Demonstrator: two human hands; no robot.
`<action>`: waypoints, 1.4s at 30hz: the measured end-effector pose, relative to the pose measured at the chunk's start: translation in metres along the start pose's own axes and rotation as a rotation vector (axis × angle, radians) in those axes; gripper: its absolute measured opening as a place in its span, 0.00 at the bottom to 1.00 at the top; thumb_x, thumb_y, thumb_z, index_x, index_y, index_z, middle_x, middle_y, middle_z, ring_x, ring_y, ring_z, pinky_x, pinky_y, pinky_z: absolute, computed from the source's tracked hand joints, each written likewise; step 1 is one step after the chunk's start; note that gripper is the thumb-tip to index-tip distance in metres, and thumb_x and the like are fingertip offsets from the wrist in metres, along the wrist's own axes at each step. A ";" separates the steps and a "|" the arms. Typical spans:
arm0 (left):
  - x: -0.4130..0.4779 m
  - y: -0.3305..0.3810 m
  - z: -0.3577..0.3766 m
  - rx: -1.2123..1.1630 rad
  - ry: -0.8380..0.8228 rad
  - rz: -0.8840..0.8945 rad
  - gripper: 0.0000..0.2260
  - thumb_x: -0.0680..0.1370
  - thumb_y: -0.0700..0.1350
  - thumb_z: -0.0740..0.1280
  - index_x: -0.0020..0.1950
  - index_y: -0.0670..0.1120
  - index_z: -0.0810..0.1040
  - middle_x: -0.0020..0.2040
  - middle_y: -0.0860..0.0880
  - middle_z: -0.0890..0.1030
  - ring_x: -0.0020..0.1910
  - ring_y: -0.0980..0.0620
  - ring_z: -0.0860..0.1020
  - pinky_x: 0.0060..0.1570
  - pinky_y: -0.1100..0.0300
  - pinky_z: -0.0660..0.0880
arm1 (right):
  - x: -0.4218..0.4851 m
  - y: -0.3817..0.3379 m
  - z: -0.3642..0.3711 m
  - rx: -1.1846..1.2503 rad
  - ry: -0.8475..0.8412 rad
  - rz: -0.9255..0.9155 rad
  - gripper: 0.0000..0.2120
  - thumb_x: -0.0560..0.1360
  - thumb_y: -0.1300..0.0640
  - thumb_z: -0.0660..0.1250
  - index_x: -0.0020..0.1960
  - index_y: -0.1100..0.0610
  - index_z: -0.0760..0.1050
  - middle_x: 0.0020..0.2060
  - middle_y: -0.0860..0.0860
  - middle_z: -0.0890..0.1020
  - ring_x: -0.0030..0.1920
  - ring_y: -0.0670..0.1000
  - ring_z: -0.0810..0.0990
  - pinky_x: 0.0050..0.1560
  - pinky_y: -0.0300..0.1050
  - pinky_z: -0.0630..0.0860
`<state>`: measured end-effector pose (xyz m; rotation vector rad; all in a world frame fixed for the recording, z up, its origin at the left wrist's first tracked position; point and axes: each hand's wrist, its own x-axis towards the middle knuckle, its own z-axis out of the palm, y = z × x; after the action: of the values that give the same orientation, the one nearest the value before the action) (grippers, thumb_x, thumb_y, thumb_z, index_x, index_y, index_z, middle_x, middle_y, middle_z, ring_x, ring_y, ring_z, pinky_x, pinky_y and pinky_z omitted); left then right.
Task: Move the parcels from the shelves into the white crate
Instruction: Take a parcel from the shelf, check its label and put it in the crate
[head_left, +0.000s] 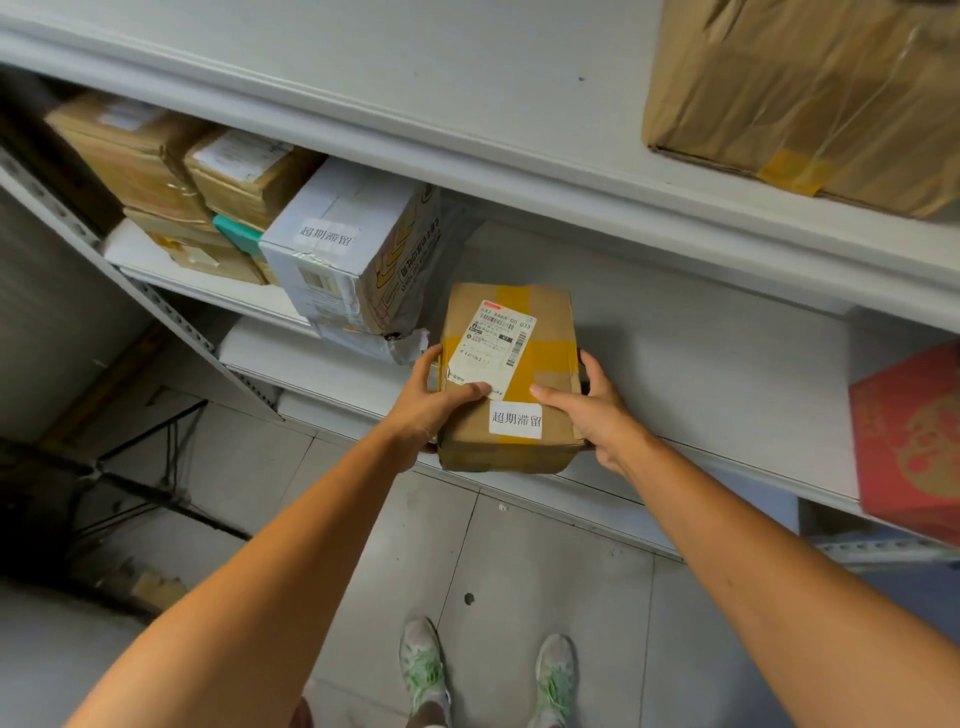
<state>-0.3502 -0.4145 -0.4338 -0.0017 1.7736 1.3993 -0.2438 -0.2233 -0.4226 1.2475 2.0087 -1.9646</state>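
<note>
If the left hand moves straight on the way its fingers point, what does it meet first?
Probably the torn white box just beyond the left hand, which grips the brown parcel; depth unclear.

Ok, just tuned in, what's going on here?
A person holds a brown parcel with both hands at the front edge of a white shelf. The left hand grips its left side and the right hand its right side. More boxes sit further left on the shelf, and a red box to the right. The crate is not in view.

Brown parcel (511, 379) has yellow tape; red box (909, 447) seemingly gold-patterned.
</note>
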 end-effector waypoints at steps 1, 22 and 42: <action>-0.008 -0.002 0.001 -0.005 0.017 -0.008 0.40 0.71 0.55 0.76 0.74 0.67 0.55 0.62 0.48 0.78 0.56 0.46 0.80 0.47 0.46 0.78 | -0.004 0.000 -0.001 -0.013 -0.022 -0.003 0.42 0.71 0.55 0.77 0.76 0.42 0.58 0.57 0.46 0.79 0.55 0.51 0.81 0.51 0.55 0.82; -0.254 -0.052 0.053 -0.294 0.681 0.041 0.36 0.74 0.50 0.74 0.73 0.67 0.56 0.54 0.53 0.83 0.55 0.50 0.80 0.55 0.41 0.77 | -0.124 -0.023 0.014 -0.292 -0.709 -0.268 0.41 0.69 0.51 0.78 0.74 0.39 0.59 0.62 0.48 0.78 0.58 0.52 0.80 0.54 0.56 0.81; -0.502 -0.239 0.161 -0.641 1.226 0.040 0.43 0.70 0.55 0.77 0.76 0.64 0.54 0.69 0.51 0.71 0.59 0.51 0.75 0.47 0.51 0.79 | -0.341 0.104 0.067 -0.617 -1.193 -0.310 0.39 0.69 0.52 0.78 0.72 0.38 0.61 0.63 0.49 0.75 0.61 0.54 0.77 0.58 0.61 0.78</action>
<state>0.1811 -0.6154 -0.3205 -1.4274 2.0666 2.1526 0.0120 -0.4620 -0.3272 -0.3569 1.8263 -1.3477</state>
